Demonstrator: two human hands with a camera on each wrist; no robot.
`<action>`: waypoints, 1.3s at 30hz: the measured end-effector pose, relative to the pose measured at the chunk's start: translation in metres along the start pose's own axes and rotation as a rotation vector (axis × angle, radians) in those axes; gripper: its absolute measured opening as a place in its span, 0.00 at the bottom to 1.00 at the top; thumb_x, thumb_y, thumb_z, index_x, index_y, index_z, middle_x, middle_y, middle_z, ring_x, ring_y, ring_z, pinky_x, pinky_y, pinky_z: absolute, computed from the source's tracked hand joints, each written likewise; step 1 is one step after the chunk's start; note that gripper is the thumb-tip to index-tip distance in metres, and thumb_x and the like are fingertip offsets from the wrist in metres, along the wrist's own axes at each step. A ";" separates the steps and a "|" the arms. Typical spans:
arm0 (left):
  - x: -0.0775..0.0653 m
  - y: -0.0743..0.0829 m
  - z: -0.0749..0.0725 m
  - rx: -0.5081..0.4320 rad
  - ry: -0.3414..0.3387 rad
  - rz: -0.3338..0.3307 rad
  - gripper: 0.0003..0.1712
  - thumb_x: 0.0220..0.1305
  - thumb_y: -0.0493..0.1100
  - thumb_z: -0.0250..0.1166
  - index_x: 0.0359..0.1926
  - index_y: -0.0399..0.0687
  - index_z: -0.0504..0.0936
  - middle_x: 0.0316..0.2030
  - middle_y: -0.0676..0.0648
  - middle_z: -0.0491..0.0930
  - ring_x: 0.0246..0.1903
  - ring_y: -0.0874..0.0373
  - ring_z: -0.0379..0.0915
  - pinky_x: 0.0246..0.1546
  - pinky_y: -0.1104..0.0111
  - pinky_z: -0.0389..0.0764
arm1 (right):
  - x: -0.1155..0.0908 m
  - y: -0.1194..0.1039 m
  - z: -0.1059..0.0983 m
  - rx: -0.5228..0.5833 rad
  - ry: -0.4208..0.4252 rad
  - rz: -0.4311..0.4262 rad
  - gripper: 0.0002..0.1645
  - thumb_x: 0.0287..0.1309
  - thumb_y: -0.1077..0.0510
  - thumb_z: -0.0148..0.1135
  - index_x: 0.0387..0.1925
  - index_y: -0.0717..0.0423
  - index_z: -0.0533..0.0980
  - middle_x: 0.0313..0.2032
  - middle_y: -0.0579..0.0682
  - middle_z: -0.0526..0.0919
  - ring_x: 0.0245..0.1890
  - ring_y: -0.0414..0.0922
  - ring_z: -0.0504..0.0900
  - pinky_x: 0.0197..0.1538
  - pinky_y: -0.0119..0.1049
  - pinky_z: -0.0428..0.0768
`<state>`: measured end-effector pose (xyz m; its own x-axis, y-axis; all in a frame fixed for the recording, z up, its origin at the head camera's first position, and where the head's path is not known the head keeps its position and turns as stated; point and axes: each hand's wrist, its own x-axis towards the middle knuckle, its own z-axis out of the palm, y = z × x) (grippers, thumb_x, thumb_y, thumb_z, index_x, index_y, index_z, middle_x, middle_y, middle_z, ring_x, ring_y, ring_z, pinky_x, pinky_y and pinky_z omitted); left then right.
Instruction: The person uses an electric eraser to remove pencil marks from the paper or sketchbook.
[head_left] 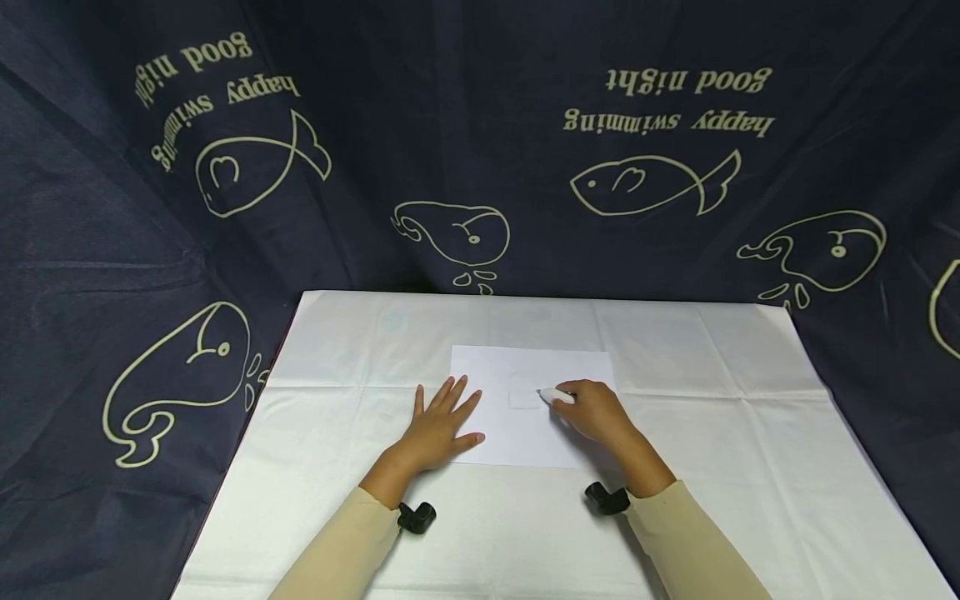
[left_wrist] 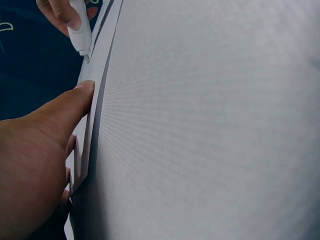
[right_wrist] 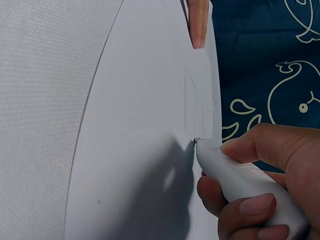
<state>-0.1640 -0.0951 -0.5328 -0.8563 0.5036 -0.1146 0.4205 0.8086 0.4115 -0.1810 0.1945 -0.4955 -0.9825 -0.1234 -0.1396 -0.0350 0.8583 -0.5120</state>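
A white sheet of paper (head_left: 517, 442) lies on the white-covered table. Spread fingers of my left hand (head_left: 431, 435) rest on its left side, pressing it flat. My right hand (head_left: 598, 412) grips a thick white pen (head_left: 557, 396) with a narrow pointed tip. In the right wrist view, the pen (right_wrist: 235, 175) has its tip at the paper, at a corner of a faint thin-lined rectangle (right_wrist: 185, 100). Thumb and curled fingers wrap the pen's rounded body. The left wrist view shows my left thumb (left_wrist: 85, 95) near the paper's edge, the pen (left_wrist: 81, 30) beyond it.
The white tablecloth (head_left: 360, 342) has fold creases and surrounds the paper. Behind and to the left hangs a dark blue cloth (head_left: 450, 108) printed with fish, whales and lettering. A small black camera (head_left: 606, 498) sits at the right wrist, another (head_left: 417, 517) at the left.
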 end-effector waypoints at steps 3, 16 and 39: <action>0.000 0.000 0.000 0.003 -0.003 -0.001 0.42 0.73 0.65 0.55 0.79 0.55 0.56 0.82 0.44 0.43 0.82 0.44 0.35 0.73 0.30 0.31 | 0.001 0.000 0.001 -0.006 -0.003 -0.002 0.21 0.62 0.51 0.63 0.51 0.59 0.85 0.48 0.60 0.89 0.54 0.60 0.84 0.57 0.56 0.79; 0.002 -0.001 0.001 -0.001 -0.009 -0.006 0.42 0.73 0.65 0.55 0.80 0.56 0.56 0.82 0.44 0.42 0.82 0.45 0.33 0.73 0.31 0.30 | 0.000 -0.001 0.002 -0.018 -0.017 0.006 0.22 0.64 0.51 0.63 0.54 0.59 0.83 0.51 0.61 0.87 0.58 0.63 0.81 0.61 0.57 0.78; 0.001 0.000 0.000 0.006 -0.006 -0.005 0.42 0.73 0.65 0.55 0.80 0.55 0.56 0.82 0.44 0.43 0.82 0.45 0.34 0.73 0.30 0.31 | 0.002 -0.002 0.004 -0.032 -0.019 0.011 0.22 0.64 0.51 0.63 0.54 0.59 0.84 0.51 0.62 0.87 0.56 0.62 0.82 0.58 0.57 0.79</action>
<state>-0.1648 -0.0944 -0.5330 -0.8563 0.5017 -0.1224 0.4182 0.8127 0.4058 -0.1822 0.1910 -0.4980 -0.9792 -0.1227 -0.1613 -0.0302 0.8753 -0.4825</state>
